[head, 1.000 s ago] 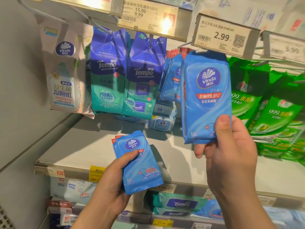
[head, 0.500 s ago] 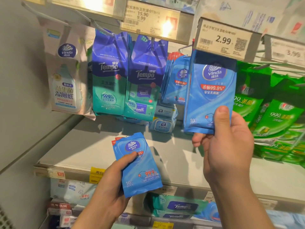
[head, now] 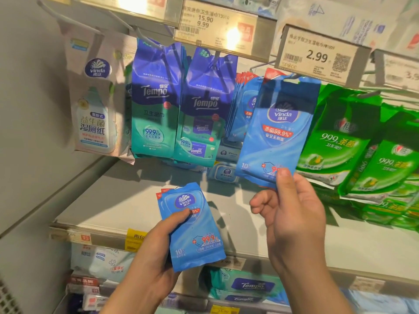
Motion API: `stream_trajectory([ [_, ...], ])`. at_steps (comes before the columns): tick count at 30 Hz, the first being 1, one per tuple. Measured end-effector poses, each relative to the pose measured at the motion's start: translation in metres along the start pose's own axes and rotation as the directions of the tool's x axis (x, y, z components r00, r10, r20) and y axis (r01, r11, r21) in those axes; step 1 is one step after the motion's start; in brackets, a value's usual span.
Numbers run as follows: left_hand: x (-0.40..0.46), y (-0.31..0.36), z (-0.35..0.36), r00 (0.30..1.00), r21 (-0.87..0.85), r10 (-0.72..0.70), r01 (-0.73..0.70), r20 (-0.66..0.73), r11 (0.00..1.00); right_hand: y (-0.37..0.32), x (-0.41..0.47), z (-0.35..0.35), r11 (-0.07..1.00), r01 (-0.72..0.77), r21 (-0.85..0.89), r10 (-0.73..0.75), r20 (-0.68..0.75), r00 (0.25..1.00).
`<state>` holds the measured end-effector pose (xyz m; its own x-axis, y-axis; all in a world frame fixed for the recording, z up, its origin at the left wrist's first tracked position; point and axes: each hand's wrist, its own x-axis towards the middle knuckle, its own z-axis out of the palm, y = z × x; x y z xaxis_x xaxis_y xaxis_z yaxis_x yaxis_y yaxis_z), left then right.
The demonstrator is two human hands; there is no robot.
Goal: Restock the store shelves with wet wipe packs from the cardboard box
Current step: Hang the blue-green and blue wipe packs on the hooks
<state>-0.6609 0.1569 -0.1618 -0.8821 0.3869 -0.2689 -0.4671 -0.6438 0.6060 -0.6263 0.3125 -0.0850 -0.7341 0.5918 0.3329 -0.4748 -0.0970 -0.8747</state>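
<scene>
My right hand (head: 292,214) pinches the bottom edge of a blue Vinda wet wipe pack (head: 275,132), held up tilted with its hang hole just under the 2.99 price tag (head: 317,54). Behind it several same blue packs (head: 243,109) hang on the peg. My left hand (head: 154,252) grips a small stack of blue Vinda packs (head: 192,225) low over the shelf's front edge, thumb on top. The cardboard box is out of view.
Purple-green Tempo packs (head: 176,109) and a white Vinda bag (head: 95,103) hang at left. Green wipe packs (head: 353,141) hang at right. The grey shelf board (head: 127,200) lies below, with small boxed packs (head: 224,171) at its back. Lower shelves hold more Tempo packs (head: 247,286).
My right hand has lifted its pack up towards the peg and tilted it; the grip slid to the pack's bottom edge. The left hand has stayed put with its stack.
</scene>
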Motion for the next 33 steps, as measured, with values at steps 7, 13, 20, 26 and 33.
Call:
stream_trajectory([
  [7,0.005,0.001,-0.003,1.000,0.028,0.005,-0.005,-0.015,1.000,0.013,0.015,0.006,0.997,-0.067,0.026,0.068,-0.022,0.997],
  [13,0.004,0.004,-0.001,1.000,0.049,0.010,-0.009,-0.022,0.999,0.023,0.041,0.024,0.987,-0.109,0.116,0.119,-0.087,0.989],
  [20,0.001,0.005,-0.002,0.998,0.078,0.014,-0.010,-0.058,0.997,0.029,0.067,0.044,0.952,-0.210,0.222,0.246,-0.146,0.958],
  [26,-0.001,0.005,-0.005,0.998,0.075,0.020,-0.016,-0.062,0.997,0.041,0.078,0.042,0.923,-0.233,0.306,0.289,-0.152,0.945],
  [33,0.002,0.003,-0.006,0.998,0.064,0.042,-0.039,-0.045,0.997,0.042,0.078,0.030,0.894,-0.283,0.346,0.351,-0.151,0.924],
])
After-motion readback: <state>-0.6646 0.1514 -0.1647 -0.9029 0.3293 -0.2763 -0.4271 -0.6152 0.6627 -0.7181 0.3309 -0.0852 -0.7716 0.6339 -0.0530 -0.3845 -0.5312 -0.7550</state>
